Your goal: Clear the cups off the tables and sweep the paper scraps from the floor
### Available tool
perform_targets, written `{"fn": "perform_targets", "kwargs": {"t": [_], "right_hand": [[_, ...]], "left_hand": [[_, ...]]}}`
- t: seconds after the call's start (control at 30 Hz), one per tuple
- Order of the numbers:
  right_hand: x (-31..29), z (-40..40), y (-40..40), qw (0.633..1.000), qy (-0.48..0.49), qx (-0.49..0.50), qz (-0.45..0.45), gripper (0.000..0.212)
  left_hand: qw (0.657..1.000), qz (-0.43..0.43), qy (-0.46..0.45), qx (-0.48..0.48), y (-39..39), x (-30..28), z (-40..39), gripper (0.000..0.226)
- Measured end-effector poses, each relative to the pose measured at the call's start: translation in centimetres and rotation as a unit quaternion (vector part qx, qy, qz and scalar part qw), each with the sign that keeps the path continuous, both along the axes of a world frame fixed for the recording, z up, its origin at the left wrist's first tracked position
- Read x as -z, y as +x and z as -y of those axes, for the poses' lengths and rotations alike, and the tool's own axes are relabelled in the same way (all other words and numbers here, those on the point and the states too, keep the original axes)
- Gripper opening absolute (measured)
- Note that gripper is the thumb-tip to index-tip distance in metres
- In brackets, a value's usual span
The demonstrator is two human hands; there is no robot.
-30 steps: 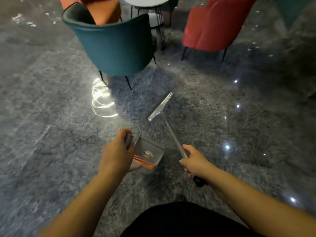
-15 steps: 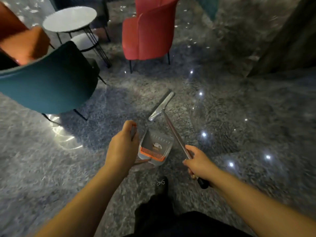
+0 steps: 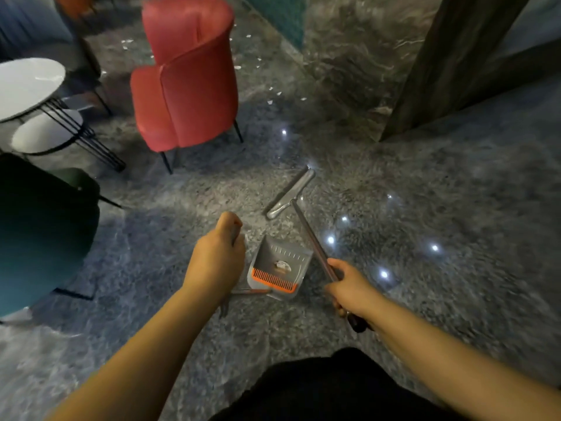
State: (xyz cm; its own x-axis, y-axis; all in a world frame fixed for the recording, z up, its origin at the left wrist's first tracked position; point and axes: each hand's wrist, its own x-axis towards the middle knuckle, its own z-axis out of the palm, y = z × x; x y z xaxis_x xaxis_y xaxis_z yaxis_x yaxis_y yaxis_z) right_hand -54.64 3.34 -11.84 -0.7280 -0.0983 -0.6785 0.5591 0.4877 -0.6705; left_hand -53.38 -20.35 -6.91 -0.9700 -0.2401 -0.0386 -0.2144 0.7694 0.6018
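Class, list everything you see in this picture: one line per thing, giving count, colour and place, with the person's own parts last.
Armchair: one, red, top centre.
Armchair: one, teal, left edge.
Tables: two, white round tops, black wire legs, upper left.
Paper scraps: several, white, floor beyond red armchair.
Pillar: one, dark, upper right.
Floor: grey marble.
Broom: one, grey, centre.
Dustpan: one, grey with orange comb, centre.
Left hand: grips dustpan handle.
Right hand: grips broom handle.

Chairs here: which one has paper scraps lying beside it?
The red chair: white paper scraps dot the floor right of it. The teal chair shows none nearby.
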Motion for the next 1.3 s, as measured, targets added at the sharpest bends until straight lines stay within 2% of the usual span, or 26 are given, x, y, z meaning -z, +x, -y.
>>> {"fn": "perform_targets", "kwargs": {"t": [0.2,0.5,0.7,0.93,1.3], "right_hand": [[0.6,-1.1,-8.9,1.000,0.008,0.017,-0.021,0.059],[1.4,-5.3,-28.2,1.000,0.015,-0.022,0.001,0.060],[1.4,-7.5,-39.7,0.999,0.024,-0.030,-0.017,0.049],[3.6,-6.7,-52.5,0.999,0.027,-0.024,-0.012,0.048],[4.9,-2.1,-73.5,0.999,0.024,0.014,0.019,0.049]], "left_hand": [[1.000,-0.007,-0.007,0.022,-9.6,0.8,-0.7,0.007],[1.000,0.003,-0.028,-0.003,-28.1,1.2,-3.1,0.008],[0.998,-0.028,-0.039,-0.033,-38.8,0.2,-3.6,0.009],[0.997,-0.041,-0.037,-0.054,-51.1,0.3,-1.7,0.007],[0.998,-0.034,-0.044,-0.021,-72.9,0.4,2.9,0.010]]}}
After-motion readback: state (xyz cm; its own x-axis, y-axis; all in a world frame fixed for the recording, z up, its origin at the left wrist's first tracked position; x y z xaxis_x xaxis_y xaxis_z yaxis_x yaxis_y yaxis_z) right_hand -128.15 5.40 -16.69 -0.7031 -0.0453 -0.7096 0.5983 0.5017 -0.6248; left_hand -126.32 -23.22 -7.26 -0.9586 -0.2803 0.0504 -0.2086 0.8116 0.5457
